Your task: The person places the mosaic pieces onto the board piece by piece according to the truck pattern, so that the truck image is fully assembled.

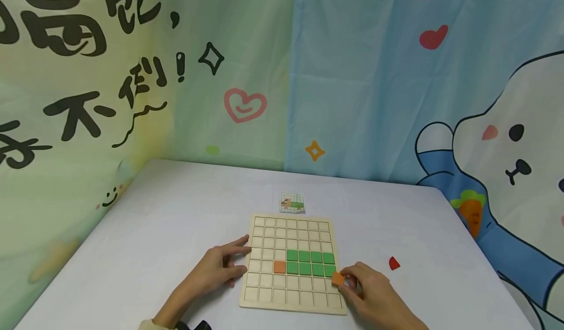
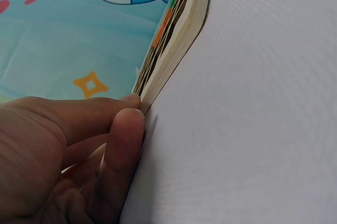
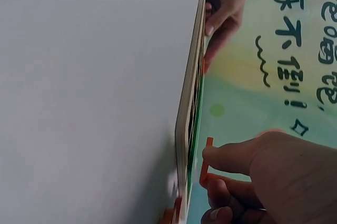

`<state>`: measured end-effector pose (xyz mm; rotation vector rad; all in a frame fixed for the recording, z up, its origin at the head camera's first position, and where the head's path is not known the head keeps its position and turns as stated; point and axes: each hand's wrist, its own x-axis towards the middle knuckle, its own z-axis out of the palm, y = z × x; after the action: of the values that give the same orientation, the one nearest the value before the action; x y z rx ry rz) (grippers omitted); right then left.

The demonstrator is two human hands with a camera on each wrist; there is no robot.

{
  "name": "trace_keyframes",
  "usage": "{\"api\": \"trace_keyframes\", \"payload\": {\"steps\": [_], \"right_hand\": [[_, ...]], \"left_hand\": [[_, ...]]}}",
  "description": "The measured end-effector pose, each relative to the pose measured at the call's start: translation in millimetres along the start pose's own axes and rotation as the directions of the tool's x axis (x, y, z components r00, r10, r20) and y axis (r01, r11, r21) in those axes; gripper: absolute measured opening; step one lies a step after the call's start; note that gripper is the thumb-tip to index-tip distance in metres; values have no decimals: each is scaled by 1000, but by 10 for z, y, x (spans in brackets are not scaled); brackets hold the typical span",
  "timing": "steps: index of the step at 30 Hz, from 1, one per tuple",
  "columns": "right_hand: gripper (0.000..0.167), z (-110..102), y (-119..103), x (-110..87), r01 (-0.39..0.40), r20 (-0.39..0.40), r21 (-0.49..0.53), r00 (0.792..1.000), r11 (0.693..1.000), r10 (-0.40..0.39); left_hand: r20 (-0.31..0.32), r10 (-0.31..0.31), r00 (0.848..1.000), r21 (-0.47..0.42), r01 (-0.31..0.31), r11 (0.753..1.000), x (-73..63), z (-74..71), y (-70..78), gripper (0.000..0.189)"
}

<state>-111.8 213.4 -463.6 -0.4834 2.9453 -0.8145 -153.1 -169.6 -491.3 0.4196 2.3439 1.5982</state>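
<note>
A pale wooden grid board [image 1: 292, 291] lies on the white table, with two rows of green square tiles [image 1: 310, 263] and one orange tile [image 1: 279, 267] at the left end of the lower row. Between thumb and fingers my right hand [image 1: 372, 291] pinches another orange square tile [image 1: 338, 278], held over the board's right edge below the green rows. That tile [image 3: 207, 161] appears edge-on in the right wrist view, a little off the board. My left hand [image 1: 220, 266] rests against the board's left edge, its fingertips [image 2: 129, 124] touching the wooden side.
A small picture card [image 1: 292, 202] with a grid pattern lies just beyond the board's far edge. To the right of the board sits a red piece [image 1: 394, 263] with a curved side. Printed curtains [image 1: 352, 100] hang behind the table.
</note>
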Motion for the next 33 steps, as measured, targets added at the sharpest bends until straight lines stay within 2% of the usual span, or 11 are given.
{"api": "trace_keyframes", "payload": {"steps": [3,11,22,33], "right_hand": [[16,69,-110,76,87,-9,-9,996,996,-87],[21,295,-446,329,203,-12,-31,979,979,-203],[25,485,-770,581,237,49,21,970,971,-238],[23,597,-904,705,282,60,-34,958,959,-280]], "left_hand": [[-5,0,1000,2,0,1000,-5,-8,-4,53],[-7,6,1000,2,-6,1000,-9,-22,-19,52],[-3,15,1000,11,-15,1000,-4,-1,-32,51],[-11,12,1000,17,-12,1000,1,6,-32,51]]}}
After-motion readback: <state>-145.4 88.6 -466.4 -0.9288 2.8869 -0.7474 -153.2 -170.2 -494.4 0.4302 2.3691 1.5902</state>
